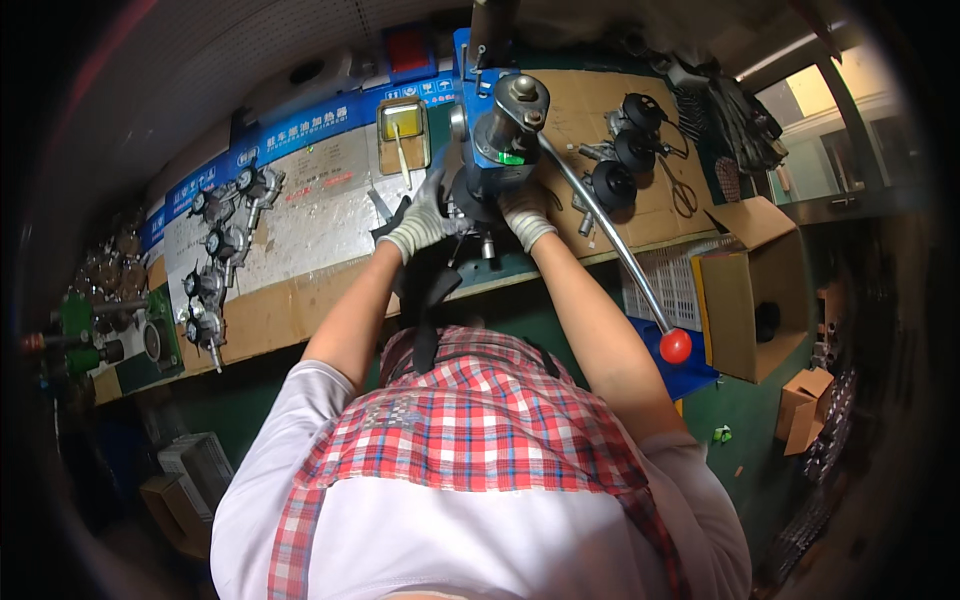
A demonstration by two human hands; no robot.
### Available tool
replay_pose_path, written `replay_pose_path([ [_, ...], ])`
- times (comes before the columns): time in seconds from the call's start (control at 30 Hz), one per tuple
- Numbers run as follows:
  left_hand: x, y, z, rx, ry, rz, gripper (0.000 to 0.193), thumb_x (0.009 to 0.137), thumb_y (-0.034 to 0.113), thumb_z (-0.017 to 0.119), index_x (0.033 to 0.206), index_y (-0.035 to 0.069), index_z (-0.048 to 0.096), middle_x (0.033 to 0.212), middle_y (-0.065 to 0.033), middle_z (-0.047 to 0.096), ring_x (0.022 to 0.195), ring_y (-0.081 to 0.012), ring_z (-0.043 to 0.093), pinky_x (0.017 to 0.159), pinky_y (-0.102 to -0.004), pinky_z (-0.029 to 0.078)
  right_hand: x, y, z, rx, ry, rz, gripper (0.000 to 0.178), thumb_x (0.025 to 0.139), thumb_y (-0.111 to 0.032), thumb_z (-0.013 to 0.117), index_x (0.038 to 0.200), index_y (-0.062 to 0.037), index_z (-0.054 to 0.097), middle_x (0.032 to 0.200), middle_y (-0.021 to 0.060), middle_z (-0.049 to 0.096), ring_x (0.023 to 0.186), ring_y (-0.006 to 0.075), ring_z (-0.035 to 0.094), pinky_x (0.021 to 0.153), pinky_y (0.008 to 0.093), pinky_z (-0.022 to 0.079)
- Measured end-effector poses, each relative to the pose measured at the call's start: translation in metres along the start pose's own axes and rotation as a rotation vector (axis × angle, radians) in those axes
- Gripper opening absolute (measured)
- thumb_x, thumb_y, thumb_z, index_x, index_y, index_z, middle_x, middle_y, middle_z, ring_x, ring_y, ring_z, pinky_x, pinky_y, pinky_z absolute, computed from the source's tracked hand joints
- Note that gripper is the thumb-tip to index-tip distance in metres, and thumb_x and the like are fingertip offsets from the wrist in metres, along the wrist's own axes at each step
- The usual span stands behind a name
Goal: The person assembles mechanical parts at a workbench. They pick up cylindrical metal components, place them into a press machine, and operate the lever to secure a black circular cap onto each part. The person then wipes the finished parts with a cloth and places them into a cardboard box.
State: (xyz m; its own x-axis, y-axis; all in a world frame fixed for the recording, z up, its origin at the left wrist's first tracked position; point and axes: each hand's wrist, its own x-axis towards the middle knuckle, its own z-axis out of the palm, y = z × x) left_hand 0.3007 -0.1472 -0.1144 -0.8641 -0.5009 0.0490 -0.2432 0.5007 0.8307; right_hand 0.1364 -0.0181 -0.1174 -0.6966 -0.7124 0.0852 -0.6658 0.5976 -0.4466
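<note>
White knit gloves on both hands, arms stretched far forward and angling in toward a blue hand press (496,165). Left hand (427,210) is up against the left side of a dark round part (473,199) sitting under the press head, right hand (523,212) is tucked in on the right side. Left fingers point away, bunched roughly together, but they're dim and blurred so can't tell if they're pinching anything. Right fingers are mostly hidden by the press, can't tell there either.

Press has a chunky metal top, plus a shiny straight lever (612,232) slanting near and right to a smooth red ball knob (676,346). Left on the bench: a row of metal-and-black assemblies (226,243) on pale cardboard. Far side has a tray (417,164) with a yellow pad and a brush. Right: ribbed black round parts (613,185) and scissors (683,197) on brown cardboard.

Bench's near edge (295,352) curves just this side of the hands. Flat cardboard gives some room leftward; the lever crosses close by the right forearm (590,310).
</note>
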Motion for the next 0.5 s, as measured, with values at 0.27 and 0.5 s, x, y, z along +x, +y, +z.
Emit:
replay_pose_path([
  [0.27,0.039,0.061,0.020,-0.075,0.056,0.149,0.093,0.052,0.037,0.088,0.128,0.001,0.049,0.127,-0.0236,0.050,0.119,-0.0406,0.048,0.102,-0.0422,0.040,0.019,0.018,-0.012,-0.010,-0.146,-0.084,0.043,0.089,-0.015,0.048,0.132,-0.0103,0.050,0.127,0.0214,0.057,0.113,0.0373,0.058,0.092,0.0445,0.049],
  [0.5,0.036,0.067,0.019,0.135,0.115,0.218,0.085,0.053,0.035,0.087,0.123,0.000,0.052,0.123,-0.0242,0.054,0.114,-0.0407,0.051,0.098,-0.0427,0.043,-0.118,-0.043,-0.306,1.088,-0.294,0.376,0.081,0.091,-0.067,0.041,0.131,0.0032,0.048,0.081,0.0072,0.063,0.059,0.0115,0.059,0.044,0.0199,0.043],
])
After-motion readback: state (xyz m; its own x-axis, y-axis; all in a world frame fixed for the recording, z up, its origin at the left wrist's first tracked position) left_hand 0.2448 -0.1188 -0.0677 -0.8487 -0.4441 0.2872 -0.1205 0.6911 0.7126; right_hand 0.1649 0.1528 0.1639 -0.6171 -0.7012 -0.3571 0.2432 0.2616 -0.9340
